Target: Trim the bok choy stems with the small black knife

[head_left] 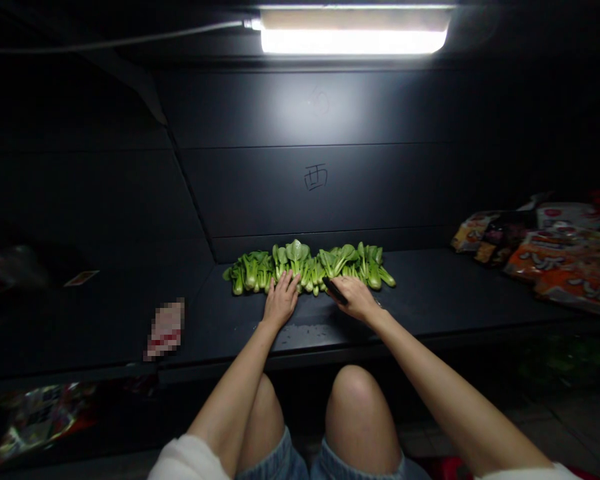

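Dark shelf [430, 283], panelled back wall [240, 193], handwritten character [315, 177], bright bar light [355, 33] overhead.

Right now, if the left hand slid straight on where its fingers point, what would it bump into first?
Most likely the leafy greens: the left hand overlaps their stalks in this view, though actual contact is hard to judge. Behind them stands the dark back panel.

Handwritten 西 [315, 177] on dark back panel [250, 193], fainter mark [320, 102] above it (illegible)
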`<state>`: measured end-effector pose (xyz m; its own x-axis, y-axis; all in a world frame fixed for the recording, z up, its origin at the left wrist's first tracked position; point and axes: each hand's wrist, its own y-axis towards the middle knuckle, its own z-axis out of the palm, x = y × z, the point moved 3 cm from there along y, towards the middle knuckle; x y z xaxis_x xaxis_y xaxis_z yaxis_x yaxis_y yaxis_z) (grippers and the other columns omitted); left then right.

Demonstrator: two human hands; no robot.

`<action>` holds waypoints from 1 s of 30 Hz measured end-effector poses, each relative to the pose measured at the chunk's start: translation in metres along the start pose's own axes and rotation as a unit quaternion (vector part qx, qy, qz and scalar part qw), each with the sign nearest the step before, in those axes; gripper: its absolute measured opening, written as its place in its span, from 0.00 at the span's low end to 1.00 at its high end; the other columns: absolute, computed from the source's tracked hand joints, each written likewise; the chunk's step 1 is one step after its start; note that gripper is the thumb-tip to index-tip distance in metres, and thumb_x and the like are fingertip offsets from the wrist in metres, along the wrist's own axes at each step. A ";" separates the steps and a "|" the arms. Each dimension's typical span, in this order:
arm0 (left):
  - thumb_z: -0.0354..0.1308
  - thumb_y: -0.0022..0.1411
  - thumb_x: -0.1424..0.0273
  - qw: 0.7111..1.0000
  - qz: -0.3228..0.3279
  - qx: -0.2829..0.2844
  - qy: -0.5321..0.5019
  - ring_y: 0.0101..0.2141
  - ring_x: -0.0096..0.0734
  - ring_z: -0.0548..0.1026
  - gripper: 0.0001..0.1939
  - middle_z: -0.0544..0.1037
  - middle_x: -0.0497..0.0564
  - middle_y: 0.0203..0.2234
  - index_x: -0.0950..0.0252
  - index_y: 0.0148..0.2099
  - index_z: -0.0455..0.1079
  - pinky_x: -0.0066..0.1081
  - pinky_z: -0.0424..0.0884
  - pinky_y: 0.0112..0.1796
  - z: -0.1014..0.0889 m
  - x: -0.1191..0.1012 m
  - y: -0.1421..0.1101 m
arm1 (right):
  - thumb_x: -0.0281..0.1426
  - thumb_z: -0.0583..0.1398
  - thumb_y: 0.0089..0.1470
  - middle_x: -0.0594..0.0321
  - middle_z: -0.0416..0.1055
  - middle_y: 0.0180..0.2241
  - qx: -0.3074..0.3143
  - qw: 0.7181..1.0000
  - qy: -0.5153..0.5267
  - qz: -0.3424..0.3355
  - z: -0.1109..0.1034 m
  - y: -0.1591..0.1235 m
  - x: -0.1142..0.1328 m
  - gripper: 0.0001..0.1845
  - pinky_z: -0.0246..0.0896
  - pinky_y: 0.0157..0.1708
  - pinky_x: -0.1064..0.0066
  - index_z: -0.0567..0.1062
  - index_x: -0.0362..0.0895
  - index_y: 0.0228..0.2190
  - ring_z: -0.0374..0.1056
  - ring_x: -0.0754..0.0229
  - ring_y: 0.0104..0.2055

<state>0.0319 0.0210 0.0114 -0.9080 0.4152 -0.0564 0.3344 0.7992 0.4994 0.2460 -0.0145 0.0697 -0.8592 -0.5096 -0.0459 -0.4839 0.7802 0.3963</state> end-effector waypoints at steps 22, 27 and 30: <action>0.47 0.66 0.65 0.990 -0.111 -0.058 0.061 0.66 0.49 0.50 0.26 0.54 0.62 0.66 0.66 0.65 0.59 0.59 0.47 0.62 -0.023 0.065 -0.024 | 0.35 0.52 0.63 0.52 0.75 0.39 0.033 0.999 0.001 -0.039 0.005 0.021 0.040 0.13 0.53 0.43 0.67 0.72 0.40 0.40 0.68 0.55 0.42; 0.49 0.65 0.65 0.988 -0.142 -0.038 0.042 0.66 0.52 0.51 0.29 0.54 0.65 0.66 0.69 0.66 0.57 0.54 0.54 0.61 -0.016 0.073 -0.034 | 0.33 0.55 0.61 0.51 0.74 0.40 0.063 0.997 -0.007 -0.044 0.007 0.029 0.054 0.11 0.52 0.43 0.67 0.72 0.40 0.41 0.68 0.54 0.44; 0.50 0.65 0.66 0.988 -0.145 -0.044 0.028 0.65 0.52 0.53 0.29 0.53 0.65 0.66 0.70 0.66 0.57 0.52 0.55 0.61 -0.014 0.074 -0.035 | 0.35 0.53 0.62 0.51 0.74 0.40 0.056 0.997 -0.003 -0.044 0.004 0.032 0.060 0.13 0.51 0.43 0.67 0.71 0.39 0.42 0.68 0.54 0.43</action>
<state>-0.0507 0.0181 0.0018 -0.9758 0.1480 -0.1610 0.0379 0.8394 0.5422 0.1782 -0.0186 0.0761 -0.8133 -0.5759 -0.0823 -0.5730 0.7685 0.2846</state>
